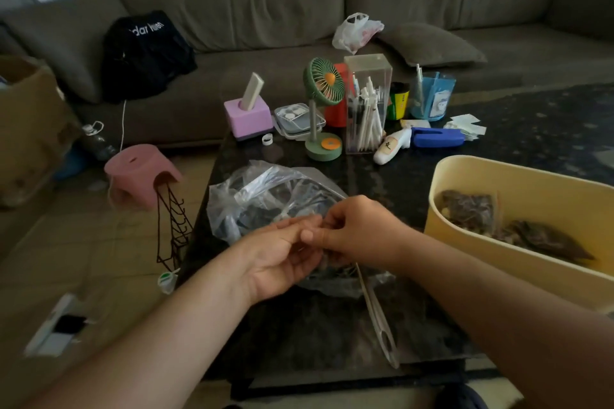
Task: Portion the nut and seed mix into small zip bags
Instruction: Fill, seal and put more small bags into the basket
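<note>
Zip bag [327,264], barely visible, sits pinched between both hands over the dark bench [332,325]: left hand [282,256] and right hand [358,229] with fingers curled on it. Filled bags lie in the yellow tub [471,173] at the right edge; a clear plastic sack [265,196] crowds behind.

Dark marbled counter [415,176]. On it: crumpled clear bag [265,196] at centre; yellow tub [518,183] at right edge; long scoop [378,319] near front. Far end: pink box [249,119], green fan [324,146], clear pen holder [367,103], blue cup [432,96].
</note>
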A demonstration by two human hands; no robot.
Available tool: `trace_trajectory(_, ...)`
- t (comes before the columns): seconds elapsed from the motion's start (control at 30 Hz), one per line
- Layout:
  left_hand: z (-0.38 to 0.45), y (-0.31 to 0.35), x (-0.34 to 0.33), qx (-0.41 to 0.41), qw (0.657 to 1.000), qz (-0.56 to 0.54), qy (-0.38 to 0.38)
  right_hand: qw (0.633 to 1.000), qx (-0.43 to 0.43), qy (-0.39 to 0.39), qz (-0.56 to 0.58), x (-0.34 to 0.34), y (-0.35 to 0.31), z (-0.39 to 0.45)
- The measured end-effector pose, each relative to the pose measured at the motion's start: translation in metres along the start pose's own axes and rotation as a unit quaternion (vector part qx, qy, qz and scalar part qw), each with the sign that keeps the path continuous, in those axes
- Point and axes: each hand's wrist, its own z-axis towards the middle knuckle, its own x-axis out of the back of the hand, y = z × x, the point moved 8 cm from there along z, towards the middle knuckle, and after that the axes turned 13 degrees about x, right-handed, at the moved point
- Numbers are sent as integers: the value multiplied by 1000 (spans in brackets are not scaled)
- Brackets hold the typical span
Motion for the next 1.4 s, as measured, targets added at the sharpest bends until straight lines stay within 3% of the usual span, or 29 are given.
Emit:
trace_trajectory(0.17, -2, 4, 7, 1, 1000, 13, -17, 998, 38, -41, -33, -2, -9, 6)
trace_trajectory(0.47, -7, 33, 15, -158, 976, 148, 36, 997, 2, -24, 78, 0, -6, 8)
trace_trajectory(0.7, -17, 48, 9, -254, 937, 216, 103, 988, 79, 40, -124, 7, -18, 10)
trace_trajectory(0.83, -21, 59, 17, -318, 864, 326, 213, 962, 106, 83, -237, 16, -24, 9)
trace_trajectory(0.93, -29, 64, 14, -348, 825, 375, 242, 987, 30, 78, -139, 24, -10, 8)
trace_trajectory(1.0, -28, 64, 7, -355, 823, 394, 205, 996, -31, 79, -17, 22, 1, 8)
trace_trajectory(1.13, -19, 50, -10, -317, 842, 432, 64, 973, -95, 91, 188, 16, 4, 5)
trace_trajectory(1.23, -13, 47, -12, -333, 807, 478, 98, 954, -111, 98, 259, 16, 3, 1)
trace_trajectory(1.4, -7, 49, -7, -356, 859, 362, 59, 960, -100, 95, 243, 16, 7, 2)
